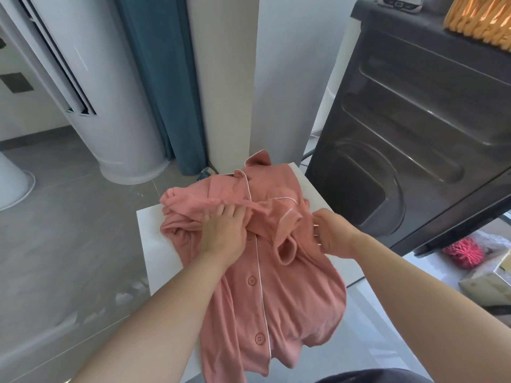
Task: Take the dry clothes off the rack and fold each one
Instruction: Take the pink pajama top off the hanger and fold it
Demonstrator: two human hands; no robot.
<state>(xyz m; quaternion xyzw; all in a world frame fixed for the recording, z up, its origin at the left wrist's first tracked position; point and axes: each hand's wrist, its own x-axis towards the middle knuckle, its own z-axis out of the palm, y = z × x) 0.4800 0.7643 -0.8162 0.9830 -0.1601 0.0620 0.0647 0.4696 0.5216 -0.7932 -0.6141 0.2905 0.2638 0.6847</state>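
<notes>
A pink button-up pyjama shirt [279,283] with white piping lies front up on a white table [150,228], collar at the far end and hem hanging over the near edge. Its left sleeve is folded across the chest. My left hand [224,233] lies on the chest, fingers spread and pressing that sleeve down. My right hand [331,233] is at the shirt's right edge with curled fingers gripping the fabric there. The right sleeve is bunched between the two hands.
A dark grey washing machine [414,128] stands close on the right, with an orange basket [478,17] on top. A white column fan [110,106] and teal curtain [163,78] stand behind the table. Bags and a pink item [464,252] lie at the right on the floor.
</notes>
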